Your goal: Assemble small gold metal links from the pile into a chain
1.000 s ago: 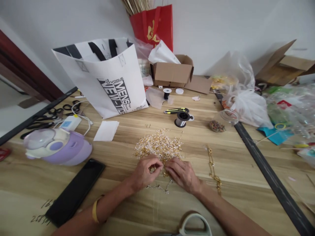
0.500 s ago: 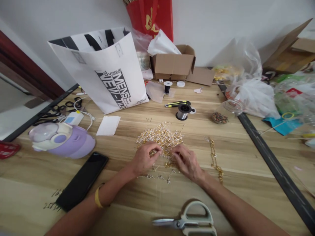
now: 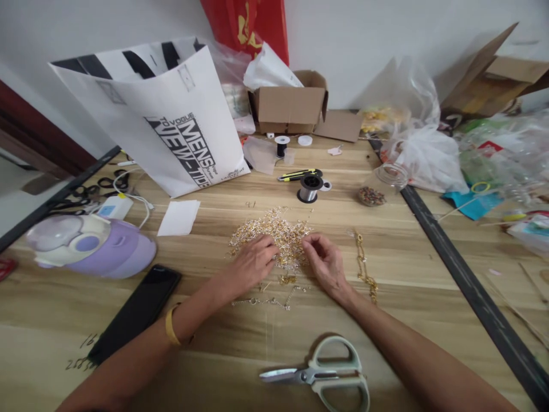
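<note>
A loose heap of small gold and silver jewelry pieces (image 3: 285, 232) lies in the middle of the wooden table. At its near left side, my left hand (image 3: 253, 263) is palm down with bent fingers pressed together, tips among the pieces; whatever they grip is hidden. My right hand (image 3: 326, 264) is closed in a pinch at the heap's right edge, on something too small to make out. Just in front of the heap are a little gold cluster (image 3: 287, 279) and a thin silver chain (image 3: 281, 303). A gold chain (image 3: 363, 266) lies right of my right hand.
Scissors (image 3: 317, 375) lie near the front edge. To the left are a black phone (image 3: 135, 312), a purple-and-white container (image 3: 103, 246), white paper (image 3: 179, 218) and a paper bag (image 3: 163, 126). Behind the heap stand a wire spool (image 3: 309, 189), a cutter knife (image 3: 295, 175) and a bead jar (image 3: 372, 195).
My left hand has turned from an upright pinch to palm down over the heap. My right hand has rolled slightly, still pinching. The whole view has shifted a little.
</note>
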{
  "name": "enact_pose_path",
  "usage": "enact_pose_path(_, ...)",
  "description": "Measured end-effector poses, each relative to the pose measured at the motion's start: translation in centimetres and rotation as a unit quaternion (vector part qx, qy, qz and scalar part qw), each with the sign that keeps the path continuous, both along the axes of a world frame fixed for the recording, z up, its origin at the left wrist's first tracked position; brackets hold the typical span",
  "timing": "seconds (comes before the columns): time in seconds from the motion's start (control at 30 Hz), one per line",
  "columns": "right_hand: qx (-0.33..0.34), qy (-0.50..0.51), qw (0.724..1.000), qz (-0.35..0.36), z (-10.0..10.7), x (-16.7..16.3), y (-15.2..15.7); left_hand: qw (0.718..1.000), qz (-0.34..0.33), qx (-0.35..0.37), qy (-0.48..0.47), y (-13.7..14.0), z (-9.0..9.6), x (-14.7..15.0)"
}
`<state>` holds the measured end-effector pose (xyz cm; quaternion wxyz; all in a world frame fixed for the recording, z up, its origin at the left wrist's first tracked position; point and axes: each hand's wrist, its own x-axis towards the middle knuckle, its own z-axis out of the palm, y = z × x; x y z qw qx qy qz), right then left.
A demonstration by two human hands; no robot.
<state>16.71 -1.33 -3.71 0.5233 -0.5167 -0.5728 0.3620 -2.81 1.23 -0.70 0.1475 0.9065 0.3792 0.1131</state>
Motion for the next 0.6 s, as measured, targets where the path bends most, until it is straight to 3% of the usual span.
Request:
enact_pose_path(0.17,-0.019,0.031,0.999,-0.012,0.0,0.1,0.1,1.000,0.004,-0.017,-0.006,1.0,-0.3,1.2)
enact_pose_path(0.6,-0.031,0.049,0.998,0.014,-0.2,0.2,0.1,0.977,0.029,-0.075,-0.199,2.3,-1.5,0.7)
